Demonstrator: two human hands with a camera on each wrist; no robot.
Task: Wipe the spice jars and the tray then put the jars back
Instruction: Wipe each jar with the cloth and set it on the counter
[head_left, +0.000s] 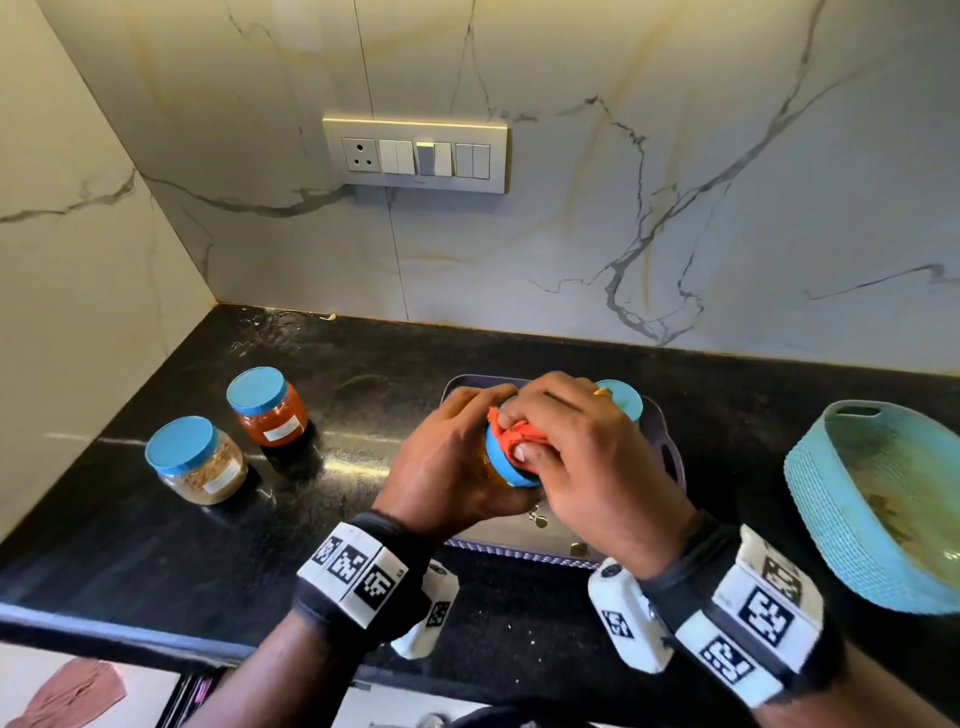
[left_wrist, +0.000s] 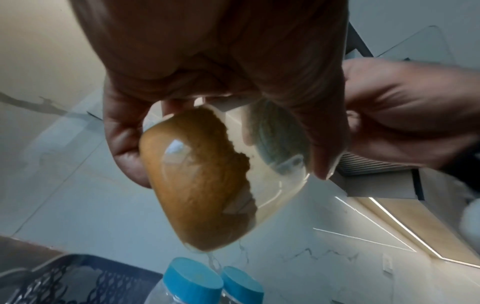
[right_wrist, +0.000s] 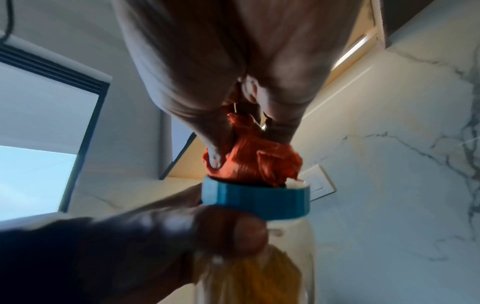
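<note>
Black stone countertop (head_left: 156, 545) lies under all of this, and on it, below my hands, sits the purple plastic tray with slotted handles (head_left: 670, 457), one blue-lidded jar (head_left: 621, 397) standing at its far right. To the left on the counter stand two more clear jars with blue lids, the nearer one of brown spice (head_left: 195, 460) and the farther one of red powder (head_left: 267, 405). Far right is a teal woven-look plastic basket (head_left: 831, 519), which I leave alone.

Above the tray, my left hand (head_left: 457, 462) is wrapped round the clear jar of yellow-brown powder (left_wrist: 197, 185), tilted so its lid faces me; in the left wrist view the powder has slumped to one side. My right hand (head_left: 587, 457) has its fingers bunched on a crumpled orange cloth (right_wrist: 249, 160), pressing it onto the flat top of the blue screw lid (right_wrist: 255, 200).

To do this well, I judge I should keep the left grip firm below the lid so the jar cannot slip, and turn the jar rather than the cloth. Rubbing could loosen the lid, so I would press downward more than twist. The ribbed lid rim and the jar wall probably want a pass next, before this jar goes down with the others.
</note>
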